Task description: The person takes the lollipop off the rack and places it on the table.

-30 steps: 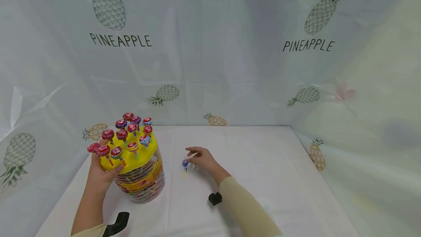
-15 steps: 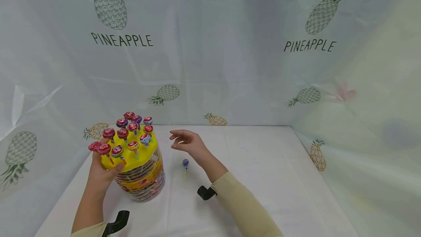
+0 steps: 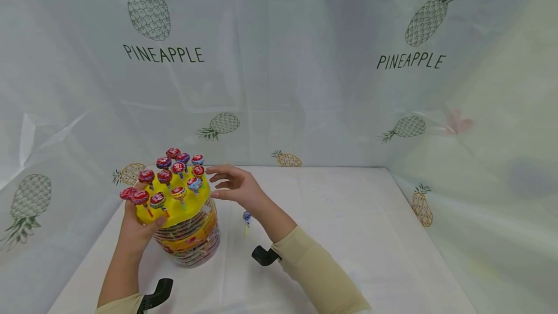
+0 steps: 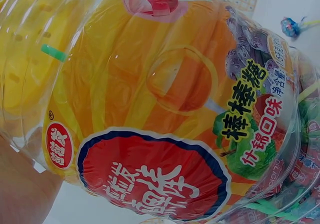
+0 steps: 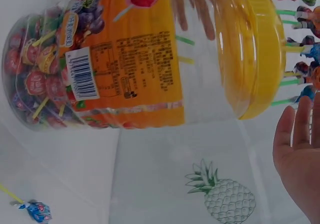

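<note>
A clear plastic jar of lollipops with an orange label stands upright at the left of the table. Several wrapped lollipops, such as a red one, stick up from its yellow lid. My left hand grips the jar's top from the left, thumb at the front edge of the lid. In the right wrist view, fingers show through the clear wall. Just right of the lid, my right hand is held with loosely bent fingers and nothing in them. Its fingertips are close to a red lollipop.
One loose blue lollipop with a yellow stick lies on the white table, right of the jar. A pineapple-printed sheet hangs behind the table and along its sides. Lollipops fill the lower part of the jar.
My right hand has risen from beside the loose blue lollipop and moved left to the lid's right edge. The blue lollipop stays on the table. My left hand keeps its grip on the jar.
</note>
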Demonstrator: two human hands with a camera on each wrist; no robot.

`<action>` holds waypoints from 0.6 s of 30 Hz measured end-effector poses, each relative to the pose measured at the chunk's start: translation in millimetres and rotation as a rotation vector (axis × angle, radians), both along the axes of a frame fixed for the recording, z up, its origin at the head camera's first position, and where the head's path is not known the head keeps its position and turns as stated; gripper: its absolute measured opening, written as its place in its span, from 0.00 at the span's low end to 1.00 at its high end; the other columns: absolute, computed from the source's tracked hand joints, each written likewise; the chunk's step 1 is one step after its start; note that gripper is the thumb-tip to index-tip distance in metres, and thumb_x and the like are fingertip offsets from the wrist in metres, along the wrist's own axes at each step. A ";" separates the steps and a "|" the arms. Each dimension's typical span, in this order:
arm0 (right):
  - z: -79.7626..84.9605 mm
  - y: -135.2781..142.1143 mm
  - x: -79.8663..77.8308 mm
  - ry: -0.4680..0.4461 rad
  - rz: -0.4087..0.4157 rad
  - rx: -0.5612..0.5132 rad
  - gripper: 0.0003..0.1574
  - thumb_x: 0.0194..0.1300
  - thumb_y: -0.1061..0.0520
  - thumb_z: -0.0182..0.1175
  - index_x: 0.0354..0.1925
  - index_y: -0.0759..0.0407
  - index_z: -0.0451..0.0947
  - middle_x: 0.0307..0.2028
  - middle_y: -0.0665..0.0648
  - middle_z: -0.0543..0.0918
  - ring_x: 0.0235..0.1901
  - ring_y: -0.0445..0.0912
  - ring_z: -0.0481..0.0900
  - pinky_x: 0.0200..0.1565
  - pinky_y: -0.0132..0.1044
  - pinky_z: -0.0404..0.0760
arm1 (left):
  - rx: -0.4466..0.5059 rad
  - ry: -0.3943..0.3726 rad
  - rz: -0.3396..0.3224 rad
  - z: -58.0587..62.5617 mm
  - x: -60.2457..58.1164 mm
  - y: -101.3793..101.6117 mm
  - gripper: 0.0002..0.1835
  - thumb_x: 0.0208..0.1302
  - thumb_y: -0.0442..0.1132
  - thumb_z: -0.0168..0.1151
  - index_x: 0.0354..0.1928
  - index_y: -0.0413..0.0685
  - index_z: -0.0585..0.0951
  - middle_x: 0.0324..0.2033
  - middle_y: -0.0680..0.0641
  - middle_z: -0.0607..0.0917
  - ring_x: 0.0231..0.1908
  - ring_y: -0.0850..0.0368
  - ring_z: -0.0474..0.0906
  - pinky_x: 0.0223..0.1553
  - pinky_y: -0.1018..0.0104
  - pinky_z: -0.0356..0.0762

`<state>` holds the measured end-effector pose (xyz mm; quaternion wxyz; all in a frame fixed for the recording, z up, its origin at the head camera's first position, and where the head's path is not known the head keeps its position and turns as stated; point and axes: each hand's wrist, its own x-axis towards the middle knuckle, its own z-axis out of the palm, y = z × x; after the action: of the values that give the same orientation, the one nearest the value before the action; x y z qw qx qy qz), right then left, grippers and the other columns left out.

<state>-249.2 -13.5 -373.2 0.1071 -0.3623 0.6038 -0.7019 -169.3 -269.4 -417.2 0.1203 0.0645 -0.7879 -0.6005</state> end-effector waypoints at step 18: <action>6.1 -12.0 -3.9 0.090 0.068 0.065 0.33 0.63 0.72 0.61 0.65 0.65 0.69 0.63 0.57 0.73 0.55 0.41 0.74 0.60 0.48 0.73 | -0.006 -0.003 -0.004 -2.4 -1.3 0.4 0.49 0.67 0.40 0.62 0.74 0.78 0.39 0.70 0.39 0.54 0.68 0.40 0.54 0.51 0.85 0.66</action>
<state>-253.2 -25.5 -367.1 0.1151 -0.4101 0.6180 -0.6608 -170.6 -269.0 -419.6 0.1179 0.0636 -0.7899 -0.5984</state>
